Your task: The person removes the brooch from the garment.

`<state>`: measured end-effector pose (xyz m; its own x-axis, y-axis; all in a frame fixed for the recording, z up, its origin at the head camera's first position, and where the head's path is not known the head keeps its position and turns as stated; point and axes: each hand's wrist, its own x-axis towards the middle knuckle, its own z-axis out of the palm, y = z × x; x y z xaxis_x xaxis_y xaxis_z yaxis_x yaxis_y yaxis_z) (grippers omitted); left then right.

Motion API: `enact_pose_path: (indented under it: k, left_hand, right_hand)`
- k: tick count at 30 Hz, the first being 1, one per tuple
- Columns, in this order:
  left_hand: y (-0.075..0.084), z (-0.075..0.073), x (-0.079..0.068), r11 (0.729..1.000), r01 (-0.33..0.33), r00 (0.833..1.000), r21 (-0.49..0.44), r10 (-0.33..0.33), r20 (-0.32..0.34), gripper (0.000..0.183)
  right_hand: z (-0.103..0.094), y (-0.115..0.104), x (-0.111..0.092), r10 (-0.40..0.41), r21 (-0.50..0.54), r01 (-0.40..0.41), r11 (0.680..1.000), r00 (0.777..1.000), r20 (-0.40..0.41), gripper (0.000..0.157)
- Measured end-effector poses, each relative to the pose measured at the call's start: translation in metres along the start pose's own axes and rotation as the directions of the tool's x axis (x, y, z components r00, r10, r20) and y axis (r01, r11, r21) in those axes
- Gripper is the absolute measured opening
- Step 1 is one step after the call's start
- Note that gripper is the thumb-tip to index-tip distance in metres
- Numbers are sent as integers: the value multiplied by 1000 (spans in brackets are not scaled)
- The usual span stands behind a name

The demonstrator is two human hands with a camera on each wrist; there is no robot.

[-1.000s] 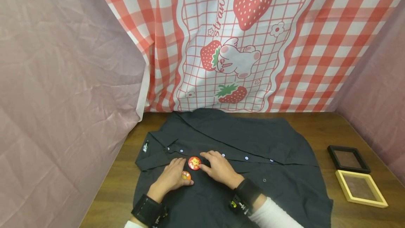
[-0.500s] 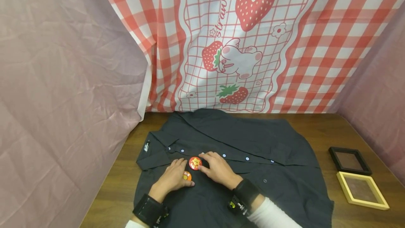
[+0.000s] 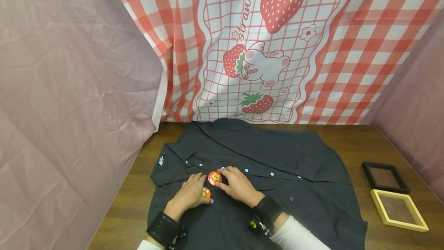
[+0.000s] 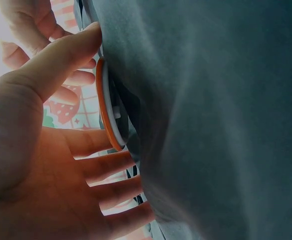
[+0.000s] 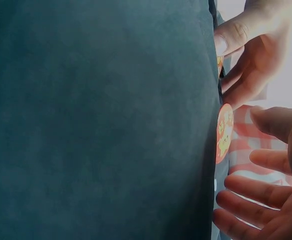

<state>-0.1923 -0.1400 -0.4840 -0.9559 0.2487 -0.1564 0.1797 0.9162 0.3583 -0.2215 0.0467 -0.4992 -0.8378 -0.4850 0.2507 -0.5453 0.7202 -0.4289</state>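
A dark button-up shirt (image 3: pixel 263 188) lies spread out with two round badges on its front. The red badge (image 3: pixel 215 178) shows a yellow star; the orange badge (image 3: pixel 206 192) is partly covered by my left hand (image 3: pixel 188 193). In the left wrist view, the orange badge (image 4: pixel 106 107) is seen edge-on between my thumb and fairly straight fingers, which reach the cloth. My right hand (image 3: pixel 240 186) is beside the red badge, fingers spread and relaxed. The right wrist view shows a gap between this hand and the red badge (image 5: pixel 224 133).
A black frame (image 3: pixel 385 177) and a yellow frame (image 3: pixel 399 210) lie at the right of the wooden table (image 3: pixel 121 200). Behind hangs a red-and-white strawberry cloth (image 3: pixel 256 65). Pink drapes (image 3: pixel 69 99) enclose the sides.
The whole head view shifts slightly to the right. Both hands and both badges keep their places on the shirt.
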Motion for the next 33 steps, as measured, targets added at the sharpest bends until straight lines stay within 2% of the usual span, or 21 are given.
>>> enact_pose_path:
  k: [10,25,33]
  left_hand:
    - [1,0,0,1000,-2,1000,7,2,-6,87]
    - [5,-1,2,999,38,999,34,-39,28,84]
    - [3,0,3,998,29,999,46,-30,20,84]
  right_hand:
    - [0,-4,1,-27,-32,27,999,1000,3,44]
    - [5,-5,1,-14,-70,18,997,998,61,46]
    - [5,-7,2,-23,-70,29,997,996,86,45]
